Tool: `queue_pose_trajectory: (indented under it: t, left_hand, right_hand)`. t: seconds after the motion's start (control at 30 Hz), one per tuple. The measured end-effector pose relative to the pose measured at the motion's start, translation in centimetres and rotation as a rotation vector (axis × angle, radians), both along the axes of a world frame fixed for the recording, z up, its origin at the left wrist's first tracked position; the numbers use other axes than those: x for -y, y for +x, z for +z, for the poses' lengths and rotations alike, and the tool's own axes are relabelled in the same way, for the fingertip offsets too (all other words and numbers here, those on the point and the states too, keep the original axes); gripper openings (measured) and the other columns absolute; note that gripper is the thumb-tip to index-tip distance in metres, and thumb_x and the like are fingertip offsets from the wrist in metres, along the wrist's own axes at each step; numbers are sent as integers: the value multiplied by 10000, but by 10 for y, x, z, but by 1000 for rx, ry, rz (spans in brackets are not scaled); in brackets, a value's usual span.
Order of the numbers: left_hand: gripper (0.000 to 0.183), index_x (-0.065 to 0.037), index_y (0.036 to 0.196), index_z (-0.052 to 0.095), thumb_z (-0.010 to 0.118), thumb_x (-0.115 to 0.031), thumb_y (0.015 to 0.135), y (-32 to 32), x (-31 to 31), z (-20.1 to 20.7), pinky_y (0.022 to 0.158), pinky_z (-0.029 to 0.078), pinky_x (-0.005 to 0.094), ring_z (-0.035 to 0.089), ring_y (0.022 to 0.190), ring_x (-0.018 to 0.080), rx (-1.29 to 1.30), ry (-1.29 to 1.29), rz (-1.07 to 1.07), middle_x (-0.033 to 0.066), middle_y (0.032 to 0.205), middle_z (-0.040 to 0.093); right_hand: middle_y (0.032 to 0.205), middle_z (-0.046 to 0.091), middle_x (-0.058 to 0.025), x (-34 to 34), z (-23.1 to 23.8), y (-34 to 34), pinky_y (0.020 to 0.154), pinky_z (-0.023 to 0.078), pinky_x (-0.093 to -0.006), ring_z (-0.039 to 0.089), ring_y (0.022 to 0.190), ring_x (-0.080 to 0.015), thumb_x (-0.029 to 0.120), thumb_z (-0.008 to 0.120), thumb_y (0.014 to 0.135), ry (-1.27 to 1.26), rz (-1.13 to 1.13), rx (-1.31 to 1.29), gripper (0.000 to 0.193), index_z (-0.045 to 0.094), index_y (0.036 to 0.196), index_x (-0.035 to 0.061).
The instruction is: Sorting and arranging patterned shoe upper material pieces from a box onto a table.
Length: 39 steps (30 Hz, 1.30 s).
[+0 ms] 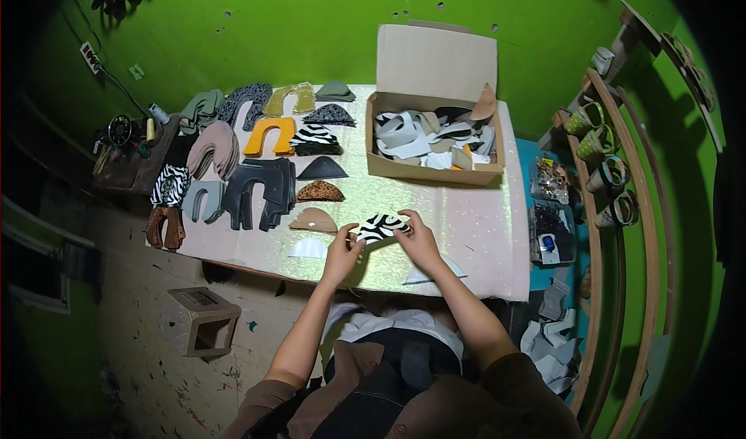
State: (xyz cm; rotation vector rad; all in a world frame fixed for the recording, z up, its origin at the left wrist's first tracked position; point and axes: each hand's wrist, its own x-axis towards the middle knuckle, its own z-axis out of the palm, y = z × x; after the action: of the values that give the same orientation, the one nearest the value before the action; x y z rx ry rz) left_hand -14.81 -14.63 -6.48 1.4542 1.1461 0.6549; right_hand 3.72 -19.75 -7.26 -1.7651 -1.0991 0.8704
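Observation:
Over the near middle of the table (497,245), a zebra-print half-round shoe piece (378,227) is held up between my two hands. My left hand (343,252) pinches its left end, and my right hand (418,242) grips the right end. Beneath my right forearm lies a white half-round piece (416,273). Close to my left hand are another white piece (308,248) and a tan one (314,221). Farther back in that column come a leopard-print piece (320,191), a black piece (321,168), a zebra-print stack (317,140), a speckled stack (329,115) and a green stack (335,91).
Stacks of U-shaped pieces (260,190) cover the table's left side. An open cardboard box (435,173) of scraps stands at the back right. Shoes (598,145) hang on a wooden rack (649,283) at right. At left are a sewing machine (120,132) and a stool (203,322).

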Motion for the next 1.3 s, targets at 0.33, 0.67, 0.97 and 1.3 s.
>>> queue_pose_trajectory:
  t: [0.33, 0.67, 0.97, 1.3]
  left_hand:
    - [318, -9, 1087, 567, 616, -22, 774, -48, -119, 17, 667, 457, 277, 565, 736, 181, -106, 456, -36, 113, 893, 569]
    - [216, -1, 997, 568, 581, -36, 784, -66, -248, 34, 809, 434, 385, 537, 918, 348, -287, 837, -76, 173, 960, 567]
    - [187, -22, 961, 593, 580, -66, 780, -63, -274, 18, 818, 442, 378, 545, 930, 311, -403, 850, -100, 135, 980, 580]
    - [202, -17, 970, 608, 561, -99, 792, -63, -236, 25, 877, 417, 391, 508, 1014, 336, -406, 889, -25, 163, 1102, 538]
  right_hand:
    - [917, 549, -110, -107, 30, -51, 775, 442, -376, 520, 906, -293, 135, 573, 811, 289, 103, 536, 205, 594, 1000, 61]
    - [1066, 520, -121, -217, 45, -80, 790, 452, -396, 507, 978, -291, 112, 568, 765, 272, 105, 757, 366, 550, 1130, 81]
    - [1147, 499, -154, -239, 33, -87, 845, 429, -389, 470, 1071, -303, 98, 560, 748, 181, 114, 849, 409, 539, 1156, 79]
    - [1146, 491, -168, -212, 40, -93, 857, 421, -394, 463, 1082, -313, 87, 566, 745, 289, 64, 810, 389, 545, 1132, 57]
